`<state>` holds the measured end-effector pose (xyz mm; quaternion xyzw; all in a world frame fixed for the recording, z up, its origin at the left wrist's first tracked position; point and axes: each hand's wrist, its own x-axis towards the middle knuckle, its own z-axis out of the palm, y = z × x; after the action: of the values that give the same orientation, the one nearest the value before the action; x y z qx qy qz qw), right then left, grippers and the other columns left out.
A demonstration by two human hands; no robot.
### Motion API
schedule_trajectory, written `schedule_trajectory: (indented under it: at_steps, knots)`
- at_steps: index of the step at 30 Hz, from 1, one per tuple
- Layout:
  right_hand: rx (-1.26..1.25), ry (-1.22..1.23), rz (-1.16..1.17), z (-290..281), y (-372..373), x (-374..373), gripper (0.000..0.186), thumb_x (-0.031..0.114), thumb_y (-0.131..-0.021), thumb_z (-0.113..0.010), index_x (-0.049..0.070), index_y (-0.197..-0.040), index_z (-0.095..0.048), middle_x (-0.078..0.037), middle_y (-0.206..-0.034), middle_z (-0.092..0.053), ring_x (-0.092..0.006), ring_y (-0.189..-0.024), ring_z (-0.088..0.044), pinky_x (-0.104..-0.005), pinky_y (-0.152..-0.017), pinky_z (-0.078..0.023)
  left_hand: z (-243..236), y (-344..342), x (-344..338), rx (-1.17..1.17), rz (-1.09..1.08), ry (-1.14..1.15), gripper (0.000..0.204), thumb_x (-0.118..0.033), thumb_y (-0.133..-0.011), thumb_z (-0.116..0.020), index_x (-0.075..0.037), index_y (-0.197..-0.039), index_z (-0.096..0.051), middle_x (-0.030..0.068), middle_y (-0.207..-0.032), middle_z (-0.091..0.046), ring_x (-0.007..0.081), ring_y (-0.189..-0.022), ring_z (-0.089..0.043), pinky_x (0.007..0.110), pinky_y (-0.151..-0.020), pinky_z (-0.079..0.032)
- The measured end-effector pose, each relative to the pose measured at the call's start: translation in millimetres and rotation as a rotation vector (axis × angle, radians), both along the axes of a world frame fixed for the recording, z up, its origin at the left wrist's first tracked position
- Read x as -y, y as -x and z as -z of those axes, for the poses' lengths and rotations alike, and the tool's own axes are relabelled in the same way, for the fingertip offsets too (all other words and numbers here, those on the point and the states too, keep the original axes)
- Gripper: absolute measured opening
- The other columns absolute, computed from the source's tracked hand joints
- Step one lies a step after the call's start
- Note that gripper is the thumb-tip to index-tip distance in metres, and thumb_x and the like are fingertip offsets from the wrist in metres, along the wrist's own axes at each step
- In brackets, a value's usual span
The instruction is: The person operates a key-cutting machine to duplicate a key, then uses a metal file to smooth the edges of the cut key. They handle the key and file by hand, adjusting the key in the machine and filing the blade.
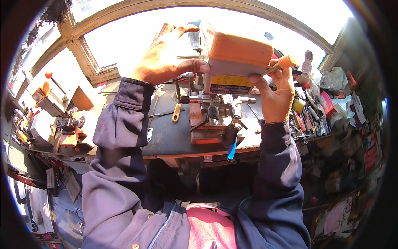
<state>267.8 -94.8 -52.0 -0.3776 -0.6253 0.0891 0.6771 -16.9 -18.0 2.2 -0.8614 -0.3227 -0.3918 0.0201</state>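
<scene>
At the top centre stands an orange-and-grey machine housing (234, 47) with a yellow label. My left hand (161, 58) is spread against its left side, thumb touching the front edge, index finger stretched to a clear-looking fitting (193, 39). My right hand (278, 91) is closed round an orange-handled screwdriver (287, 61) at the housing's right side, thumb pressed on the housing. Below, the machine's carriage (203, 118) carries clamps and a key with a dark fob and blue tag (232, 147). A yellow-handled tool (176, 113) lies left of it.
A dark worktop (166, 137) runs beneath a bright window frame (74, 45). Smaller machines (66, 128) and boards crowd the left. A heap of tools, plastic bags (333, 81) and boxes (325, 106) fills the right. Cluttered shelves sit below on both sides.
</scene>
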Motion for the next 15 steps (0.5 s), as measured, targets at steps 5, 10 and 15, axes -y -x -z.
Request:
schedule_trajectory:
  at_steps: [5,10,15]
  knots:
    - [0.012,-0.005,0.049,1,-1,-1,0.063,0.016,-0.078,-0.094,0.001,-0.127,-0.058,-0.006,-0.107,-0.069,-0.0197,-0.106,-0.065,-0.036,-0.098,-0.051,0,0,-2,-0.015,0.006,-0.033,0.094,-0.07,-0.075,-0.082,-0.018,-0.148,-0.054,0.0188,-0.139,-0.047,0.0405,-0.134,-0.05,0.053,-0.109,-0.046]
    - [0.009,-0.011,0.044,3,-4,-4,0.06,0.015,-0.078,-0.094,0.001,-0.125,-0.06,-0.004,-0.104,-0.069,-0.0183,-0.106,-0.065,-0.0358,-0.097,-0.051,1,-2,2,0.024,0.034,-0.01,0.097,-0.073,-0.075,-0.08,-0.017,-0.149,-0.054,0.0211,-0.145,-0.046,0.0411,-0.14,-0.044,0.055,-0.115,-0.04]
    - [-0.023,-0.002,0.002,4,-4,-3,0.057,0.009,-0.078,-0.093,0.004,-0.126,-0.062,-0.002,-0.104,-0.068,-0.0166,-0.105,-0.065,-0.0349,-0.096,-0.052,2,-8,12,0.049,-0.051,0.01,0.102,-0.079,-0.071,-0.079,-0.017,-0.148,-0.056,0.0264,-0.153,-0.043,0.0445,-0.148,-0.036,0.057,-0.121,-0.031]
